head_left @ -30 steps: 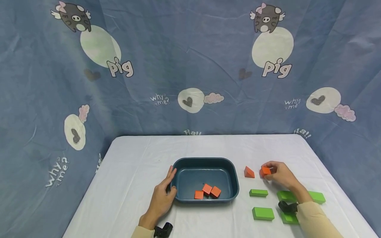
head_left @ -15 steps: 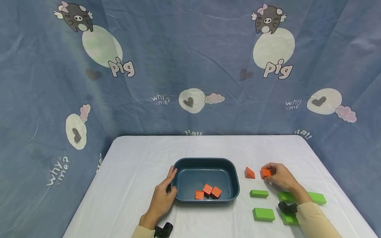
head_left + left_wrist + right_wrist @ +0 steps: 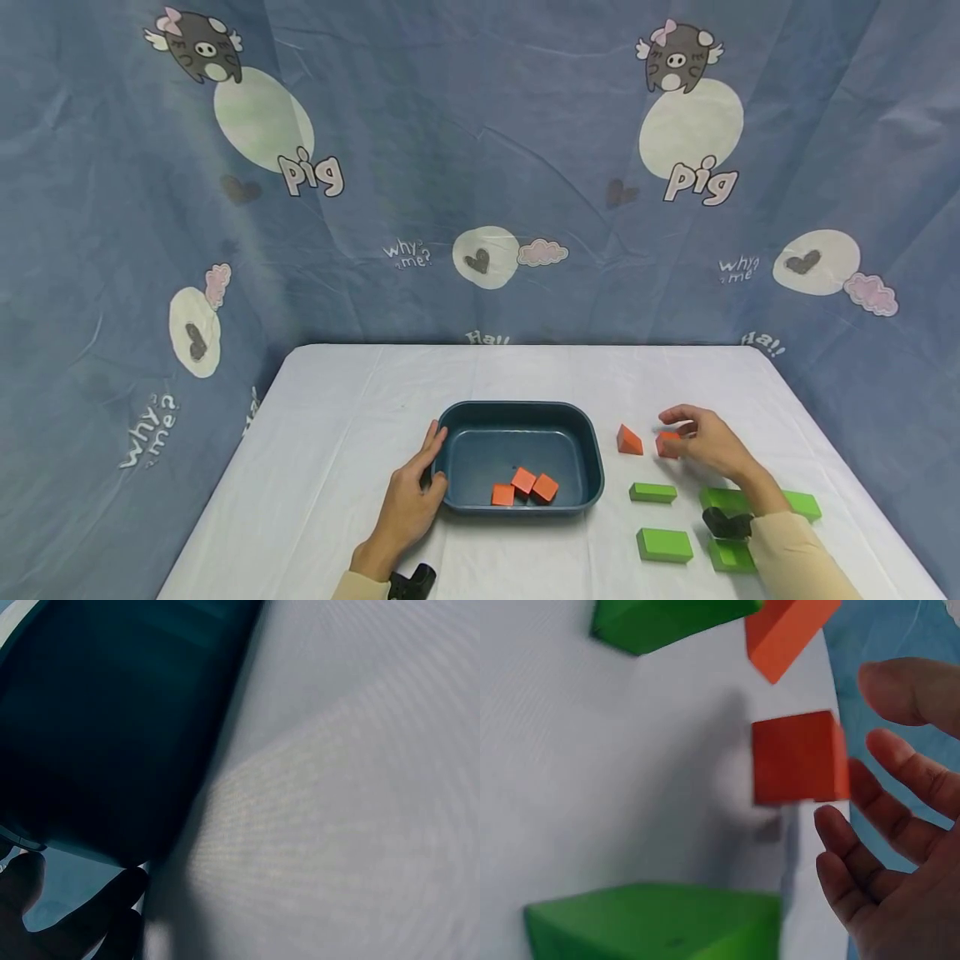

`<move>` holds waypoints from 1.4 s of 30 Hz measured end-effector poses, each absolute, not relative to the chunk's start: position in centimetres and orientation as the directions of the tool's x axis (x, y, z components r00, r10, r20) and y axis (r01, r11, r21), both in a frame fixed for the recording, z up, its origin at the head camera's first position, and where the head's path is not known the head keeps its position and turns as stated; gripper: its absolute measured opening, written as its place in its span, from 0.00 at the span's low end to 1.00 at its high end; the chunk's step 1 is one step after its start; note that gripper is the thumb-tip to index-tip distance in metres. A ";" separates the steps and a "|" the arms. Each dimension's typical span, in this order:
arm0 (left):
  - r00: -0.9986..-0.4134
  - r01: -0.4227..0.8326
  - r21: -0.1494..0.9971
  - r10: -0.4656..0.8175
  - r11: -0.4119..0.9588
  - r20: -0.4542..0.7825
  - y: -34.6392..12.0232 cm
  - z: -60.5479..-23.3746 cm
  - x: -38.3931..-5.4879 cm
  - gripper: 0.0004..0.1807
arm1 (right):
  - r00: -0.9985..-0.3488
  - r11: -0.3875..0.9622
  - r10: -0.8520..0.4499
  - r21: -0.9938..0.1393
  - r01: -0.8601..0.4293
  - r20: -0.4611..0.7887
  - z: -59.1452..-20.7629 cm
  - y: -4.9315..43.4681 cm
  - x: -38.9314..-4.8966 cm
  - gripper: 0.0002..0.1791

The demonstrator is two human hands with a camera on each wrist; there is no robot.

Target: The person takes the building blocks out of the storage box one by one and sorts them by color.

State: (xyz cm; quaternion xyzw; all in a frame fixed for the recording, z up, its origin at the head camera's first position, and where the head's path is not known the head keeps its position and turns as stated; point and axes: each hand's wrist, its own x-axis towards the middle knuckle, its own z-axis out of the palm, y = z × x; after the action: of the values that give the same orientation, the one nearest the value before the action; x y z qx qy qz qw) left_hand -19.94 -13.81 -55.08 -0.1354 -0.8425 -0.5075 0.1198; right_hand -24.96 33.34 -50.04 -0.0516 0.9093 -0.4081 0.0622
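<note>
My left hand [image 3: 408,500] rests against the left side of a dark blue tray [image 3: 517,408], its fingers fairly straight along the rim. In the left wrist view, the fingertips [image 3: 133,881] meet the tray's dark outer wall [image 3: 97,750]. Inside the tray, three orange blocks [image 3: 523,480] lie near the front. My right hand [image 3: 708,442] hovers around an orange cube [image 3: 666,444] on the table. The right wrist view shows thumb and fingers spread, with a gap between the thumb and the cube [image 3: 795,757]. Left of that cube sits an orange triangular block [image 3: 629,440].
Several green blocks [image 3: 664,545] lie at the front right, some partly under the right forearm. A thinner green block [image 3: 652,492] is right of the tray. The white-covered table [image 3: 337,417] backs onto a blue printed curtain [image 3: 375,167].
My right fingers have loosened from the orange cube, which they pinched before. The cube now sits slightly lower in view. My left hand and the tray have stayed put.
</note>
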 end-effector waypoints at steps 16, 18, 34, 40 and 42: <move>-0.937 0.345 0.827 0.105 0.444 0.334 -13.9 -55.2 -20.0 0.37 | -0.986 0.699 -0.159 -0.699 -0.151 0.055 -46.5 29.3 -26.0 0.24; -0.937 0.343 0.826 0.103 0.447 0.334 -14.0 -55.3 -20.0 0.37 | -0.983 0.684 -0.170 -0.709 -0.171 0.073 -46.1 28.7 -26.2 0.24; -0.937 0.345 0.830 0.106 0.437 0.334 -13.9 -55.5 -20.0 0.37 | -0.944 0.545 -0.268 -0.777 -0.314 0.193 -44.2 22.8 -27.8 0.23; -0.934 0.351 0.829 0.106 0.434 0.340 -14.0 -55.5 -20.0 0.37 | -0.932 0.520 -0.295 -0.783 -0.342 0.211 -43.6 21.1 -28.5 0.23; -0.935 0.349 0.829 0.104 0.436 0.339 -14.0 -55.4 -20.0 0.37 | -0.925 0.505 -0.307 -0.786 -0.357 0.222 -43.5 20.6 -28.6 0.23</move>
State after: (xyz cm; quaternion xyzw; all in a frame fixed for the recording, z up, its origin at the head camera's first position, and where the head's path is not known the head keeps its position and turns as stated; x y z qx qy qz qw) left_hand -20.03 -14.04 -55.44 -0.1351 -0.8389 -0.5135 0.1195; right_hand -28.62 20.57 -43.47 -0.1915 0.8670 -0.4593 -0.0268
